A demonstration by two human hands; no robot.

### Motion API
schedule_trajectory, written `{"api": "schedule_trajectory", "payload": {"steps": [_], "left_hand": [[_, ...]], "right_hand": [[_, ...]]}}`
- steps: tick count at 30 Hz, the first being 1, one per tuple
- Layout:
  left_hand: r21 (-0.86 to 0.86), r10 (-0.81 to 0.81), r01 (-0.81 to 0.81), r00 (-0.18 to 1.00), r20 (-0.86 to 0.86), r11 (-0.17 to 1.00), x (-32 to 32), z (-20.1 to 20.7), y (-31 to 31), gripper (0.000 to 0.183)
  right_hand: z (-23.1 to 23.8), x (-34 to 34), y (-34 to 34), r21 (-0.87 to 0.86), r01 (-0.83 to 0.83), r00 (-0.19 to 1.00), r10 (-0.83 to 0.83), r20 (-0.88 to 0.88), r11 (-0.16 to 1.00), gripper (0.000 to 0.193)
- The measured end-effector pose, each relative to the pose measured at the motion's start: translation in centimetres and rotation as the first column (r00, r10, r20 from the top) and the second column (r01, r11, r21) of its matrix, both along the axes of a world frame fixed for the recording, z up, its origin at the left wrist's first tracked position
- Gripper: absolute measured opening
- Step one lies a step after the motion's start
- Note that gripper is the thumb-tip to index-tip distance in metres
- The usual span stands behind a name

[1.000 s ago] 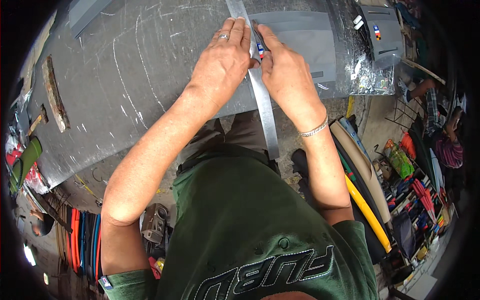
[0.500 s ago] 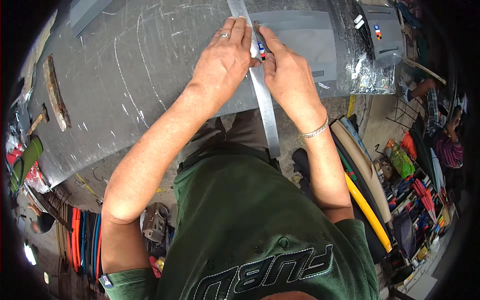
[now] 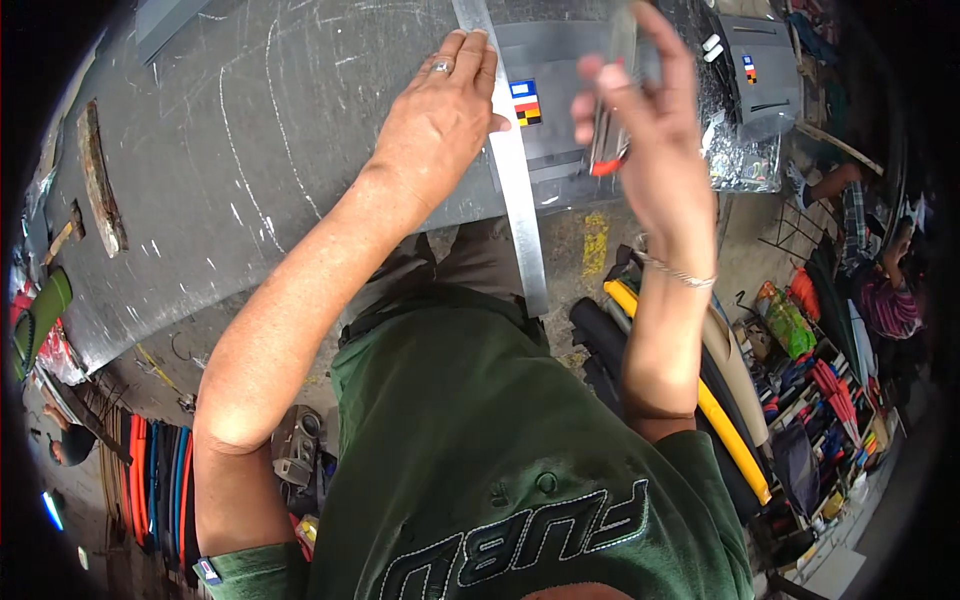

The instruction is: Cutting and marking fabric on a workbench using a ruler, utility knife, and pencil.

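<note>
My left hand [image 3: 445, 110] lies flat across a long metal straightedge [image 3: 518, 200], fingers stretched out and thumb pressing its right edge. The straightedge runs over a dark grey sheet [image 3: 560, 60] and juts past the near table edge towards my waist. Just right of it, a small patch of coloured squares [image 3: 525, 102] shows on the sheet. Raised above the sheet, my right hand [image 3: 655, 150] is closed round a slim grey tool with a red end [image 3: 607, 150]. Motion blurs its fingers and the tool, so the tool's exact kind is unclear.
The worktable [image 3: 330, 120] is dark and scratched. Another grey panel [image 3: 755, 70] with a patch lies at the right. On the left are a wooden stick [image 3: 100, 180] and a hammer [image 3: 65, 232]. Rolls, including a yellow one [image 3: 725, 430], stand below right; people are farther off.
My right hand has lifted off the straightedge's edge and swung right and up with the tool, uncovering the patch. My left hand stays on the straightedge.
</note>
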State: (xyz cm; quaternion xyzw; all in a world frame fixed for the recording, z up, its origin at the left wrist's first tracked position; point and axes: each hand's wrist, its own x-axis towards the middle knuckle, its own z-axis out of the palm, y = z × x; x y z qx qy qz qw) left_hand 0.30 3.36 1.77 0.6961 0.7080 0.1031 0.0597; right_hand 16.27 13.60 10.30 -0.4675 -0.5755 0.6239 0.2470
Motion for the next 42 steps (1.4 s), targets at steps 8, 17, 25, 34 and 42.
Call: {"api": "schedule_trajectory", "payload": {"steps": [8, 17, 25, 34, 42], "left_hand": [[-0.088, 0.039, -0.047, 0.995, -0.089, 0.995, 0.2, 0.6, -0.4, 0.072], [-0.060, 0.039, -0.041, 0.999, -0.035, 0.997, 0.5, 0.6, 0.0, 0.070], [-0.034, 0.042, -0.041, 0.999, 0.005, 0.999, 0.5, 0.6, 0.2, 0.073], [-0.029, 0.030, -0.030, 0.999, 0.022, 0.999, 0.2, 0.7, 0.0, 0.070], [-0.018, 0.034, -0.033, 0.999, 0.038, 0.999, 0.3, 0.6, 0.0, 0.069]], "right_hand": [[3.2, 1.3, 5.3, -0.294, -0.387, 0.534, -0.047, -0.844, 0.874, 0.135], [4.1, -6.4, 6.9, 0.246, 0.244, 0.967, -0.217, -0.133, 0.938, 0.052], [-0.3, -11.5, 9.1, -0.452, -0.093, 0.952, -0.054, -0.302, 0.887, 0.052], [-10.7, -12.9, 9.2, -0.147, -0.195, 0.906, 0.121, -0.406, 0.970, 0.062], [-11.0, -13.1, 9.1, -0.180, -0.188, 0.912, 0.104, -0.398, 0.965, 0.064]]}}
